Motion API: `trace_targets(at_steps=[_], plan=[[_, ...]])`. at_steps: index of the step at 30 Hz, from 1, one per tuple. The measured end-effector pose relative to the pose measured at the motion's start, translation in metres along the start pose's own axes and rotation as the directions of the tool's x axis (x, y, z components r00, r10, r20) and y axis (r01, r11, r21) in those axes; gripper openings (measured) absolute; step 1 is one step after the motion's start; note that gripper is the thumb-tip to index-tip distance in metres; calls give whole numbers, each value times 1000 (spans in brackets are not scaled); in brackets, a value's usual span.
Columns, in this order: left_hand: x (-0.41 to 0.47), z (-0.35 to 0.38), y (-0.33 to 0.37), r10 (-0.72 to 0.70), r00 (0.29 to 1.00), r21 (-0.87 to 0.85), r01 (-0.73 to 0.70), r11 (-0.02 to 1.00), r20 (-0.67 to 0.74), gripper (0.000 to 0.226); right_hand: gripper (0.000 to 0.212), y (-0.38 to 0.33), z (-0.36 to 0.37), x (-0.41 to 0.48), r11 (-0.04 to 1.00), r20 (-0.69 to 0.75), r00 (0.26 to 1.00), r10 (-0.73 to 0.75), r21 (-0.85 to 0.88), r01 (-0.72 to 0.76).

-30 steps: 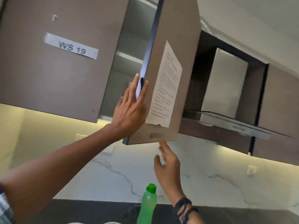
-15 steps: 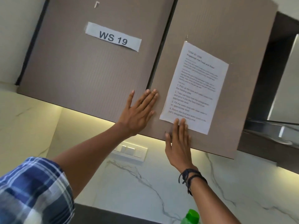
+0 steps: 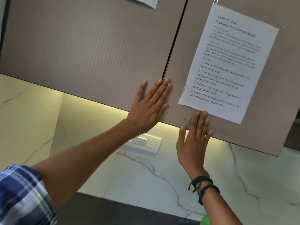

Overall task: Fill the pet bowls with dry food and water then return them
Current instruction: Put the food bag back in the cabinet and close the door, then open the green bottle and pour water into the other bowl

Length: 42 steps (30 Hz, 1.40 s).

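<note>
Both my hands lie flat on the closed right door [image 3: 181, 65] of a brown wall cabinet. My left hand [image 3: 148, 108] rests with spread fingers on the door's lower left corner, fingertips at the seam with the left door [image 3: 90, 49]. My right hand [image 3: 194, 143] presses the door's bottom edge, its fingertips touching the lower edge of a taped instruction sheet [image 3: 227, 65]. Neither hand holds anything. A sliver of a green bottle cap [image 3: 204, 220] shows at the bottom. No pet bowls or food are in view.
Below the cabinet runs a lit white marble backsplash [image 3: 146, 176] with a white switch panel [image 3: 143, 143]. A dark countertop [image 3: 113, 211] lies at the bottom. A paper label's corner [image 3: 146, 1] hangs on the left door.
One second ago the right cabinet door stood open with my left hand on its edge; it swung shut. Both hands now press flat on it, and the view has moved closer.
</note>
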<state>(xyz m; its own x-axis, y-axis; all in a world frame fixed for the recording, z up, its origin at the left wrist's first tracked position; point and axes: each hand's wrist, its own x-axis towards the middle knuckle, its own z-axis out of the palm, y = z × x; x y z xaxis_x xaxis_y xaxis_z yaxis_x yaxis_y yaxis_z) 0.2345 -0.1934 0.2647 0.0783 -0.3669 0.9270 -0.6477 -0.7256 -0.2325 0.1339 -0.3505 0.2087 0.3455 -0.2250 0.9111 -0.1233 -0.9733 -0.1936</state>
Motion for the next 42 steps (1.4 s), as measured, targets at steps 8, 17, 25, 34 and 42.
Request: trace_targets(at_steps=[8,17,25,34,42], plan=[[-147,1,18,-21,988,-219,54,974,152,59,66,-48,35,-123,953,153,984,96,271,-135],[-390,80,-18,-346,519,-109,660,744,781,37,69,-58,119,-259,861,729,670,142,243,-447],[-450,203,-134,-464,218,150,758,634,859,45,78,-65,181,-287,821,899,428,96,171,-544],[-485,256,-146,-476,191,224,696,683,859,35,82,-51,190,-298,798,916,381,127,134,-588],[-409,162,-42,-403,222,-143,966,217,888,23,75,-12,151,-297,743,823,464,329,78,-664]])
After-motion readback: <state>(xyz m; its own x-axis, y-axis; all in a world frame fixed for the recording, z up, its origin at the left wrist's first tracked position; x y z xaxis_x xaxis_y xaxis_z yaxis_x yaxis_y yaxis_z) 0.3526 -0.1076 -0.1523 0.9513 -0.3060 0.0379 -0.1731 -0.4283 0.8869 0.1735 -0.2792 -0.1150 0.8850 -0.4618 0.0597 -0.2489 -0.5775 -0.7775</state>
